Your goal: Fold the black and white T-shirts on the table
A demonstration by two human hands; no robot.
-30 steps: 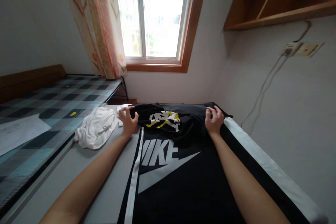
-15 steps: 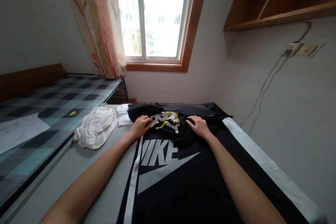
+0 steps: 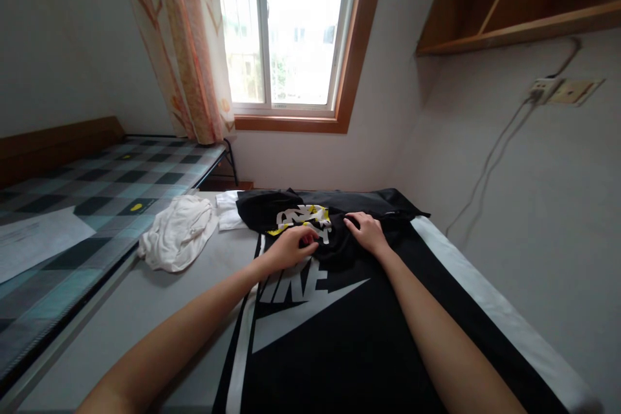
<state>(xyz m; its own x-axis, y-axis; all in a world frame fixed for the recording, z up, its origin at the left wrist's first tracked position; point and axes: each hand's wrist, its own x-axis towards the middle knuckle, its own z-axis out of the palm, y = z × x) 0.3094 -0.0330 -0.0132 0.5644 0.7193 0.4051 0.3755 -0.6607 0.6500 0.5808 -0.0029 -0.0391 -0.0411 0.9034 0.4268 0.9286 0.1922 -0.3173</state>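
A black T-shirt (image 3: 339, 248) with a white and yellow print lies rumpled on a larger black cloth (image 3: 339, 349), which bears big grey NIKE lettering and a swoosh. My left hand (image 3: 294, 246) hovers over or rests lightly on the T-shirt's print, fingers curved and thumb apart, with no cloth visible between them. To its right, my right hand (image 3: 367, 231) has its fingers bent down onto the T-shirt's right side, apparently gripping the fabric; its fingertips are partly hidden. Left of the T-shirt is a crumpled white garment (image 3: 179, 233).
A folded white cloth (image 3: 228, 210) lies beside the T-shirt. On the left stands a bed with a checked mattress (image 3: 160, 174) and a paper sheet (image 3: 39, 242). A window (image 3: 301, 32), curtain (image 3: 189, 52), wooden shelf (image 3: 524, 29) and wall socket with cables (image 3: 546, 89) surround the surface.
My left hand has left the T-shirt's left edge and moved right and nearer to me, over the print. The right hand stays in place.
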